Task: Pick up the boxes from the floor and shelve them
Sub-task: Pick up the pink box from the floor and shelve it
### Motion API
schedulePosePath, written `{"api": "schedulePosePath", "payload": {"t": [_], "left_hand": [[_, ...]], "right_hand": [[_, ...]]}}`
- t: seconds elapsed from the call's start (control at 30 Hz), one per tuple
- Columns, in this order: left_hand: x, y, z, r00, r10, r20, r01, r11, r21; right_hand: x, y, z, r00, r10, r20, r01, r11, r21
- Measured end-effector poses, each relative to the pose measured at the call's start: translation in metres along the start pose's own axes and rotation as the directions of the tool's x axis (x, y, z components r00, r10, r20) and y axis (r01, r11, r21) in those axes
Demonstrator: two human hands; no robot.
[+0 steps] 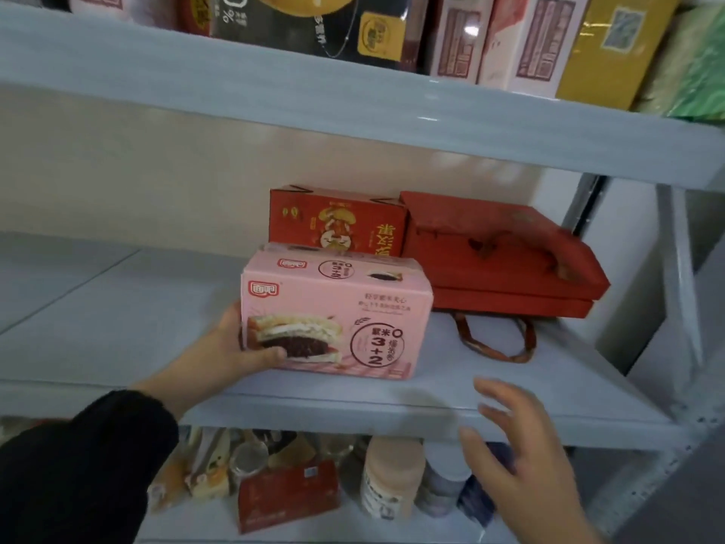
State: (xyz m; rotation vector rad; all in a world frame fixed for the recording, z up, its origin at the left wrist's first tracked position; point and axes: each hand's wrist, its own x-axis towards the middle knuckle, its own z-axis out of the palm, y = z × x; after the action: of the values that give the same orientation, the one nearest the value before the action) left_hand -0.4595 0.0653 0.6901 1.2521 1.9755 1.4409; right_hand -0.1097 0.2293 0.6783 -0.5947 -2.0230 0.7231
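**Q:** What is nearest to you?
**A:** My right hand (521, 457), low on the right, in front of the front lip of the grey middle shelf (117, 308). Its fingers are spread and straight, and it holds nothing. My left arm comes in from the lower left in a black sleeve (78, 473).

**Q:** What lies below that lip?
**A:** A lower shelf with a peach-coloured bottle (392, 477). A dark red packet (286, 496) leans to the left of it. The other snack packs there are too blurred to name.

**Q:** And your left hand?
**A:** My left hand (235, 347) grasps the pink cake box (337, 316) at its lower left corner. The thumb is curled over the printed front, and the fingers are hidden behind the side. The box sits on the middle shelf near the front lip. It faces me, showing a layered cake and "3+2".

**Q:** What is behind it?
**A:** A red carton (337, 219) stands just behind it against the back wall, with its print upside down. To the right lie flat red gift bags (498, 253), stacked. Their cord handles (494, 343) trail forward across the shelf. I cannot tell whether the pink box touches the bags.

**Q:** And farthest away?
**A:** The upper shelf (353, 100) carries a row of upright boxes. Among them are a black box (314, 21) and a yellow box (612, 45).
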Motion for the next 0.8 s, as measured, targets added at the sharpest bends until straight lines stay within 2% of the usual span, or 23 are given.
{"api": "schedulePosePath", "payload": {"t": [0.03,0.13,0.23,0.4,0.47,0.53,0.63,0.7,0.8], "left_hand": [[0.004,-0.001,0.003,1.0,-0.002,-0.02,0.002,1.0,0.019],[0.013,-0.002,0.006,0.998,-0.021,-0.051,0.026,0.995,0.1],[0.029,-0.011,0.003,0.996,-0.043,-0.081,0.055,0.987,0.152],[0.057,-0.019,-0.004,0.992,-0.099,-0.082,0.117,0.956,0.267],[0.069,-0.025,-0.005,0.984,-0.137,-0.111,0.166,0.931,0.324],[0.083,-0.034,-0.004,0.975,-0.17,-0.144,0.219,0.84,0.495],[0.098,-0.034,0.004,0.967,-0.187,-0.176,0.256,0.693,0.673],[0.106,-0.029,0.006,0.966,-0.196,-0.17,0.256,0.623,0.739],[0.119,-0.034,0.007,0.964,-0.213,-0.162,0.254,0.542,0.801]], "right_hand": [[0.022,-0.013,0.016,0.999,0.029,0.037,-0.029,1.0,-0.001],[0.08,-0.011,0.042,0.948,0.152,0.281,-0.118,0.984,-0.134],[0.107,-0.004,0.062,0.924,0.176,0.34,-0.15,0.983,-0.103],[0.137,0.016,0.092,0.887,0.282,0.364,-0.211,0.951,-0.225],[0.144,0.024,0.101,0.901,0.304,0.309,-0.241,0.944,-0.226],[0.144,0.031,0.108,0.932,0.288,0.219,-0.243,0.947,-0.209],[0.141,0.042,0.117,0.977,0.19,0.097,-0.16,0.954,-0.255],[0.14,0.045,0.121,0.981,0.156,0.114,-0.111,0.939,-0.325],[0.14,0.045,0.123,0.964,0.2,0.174,-0.114,0.906,-0.408]]}}
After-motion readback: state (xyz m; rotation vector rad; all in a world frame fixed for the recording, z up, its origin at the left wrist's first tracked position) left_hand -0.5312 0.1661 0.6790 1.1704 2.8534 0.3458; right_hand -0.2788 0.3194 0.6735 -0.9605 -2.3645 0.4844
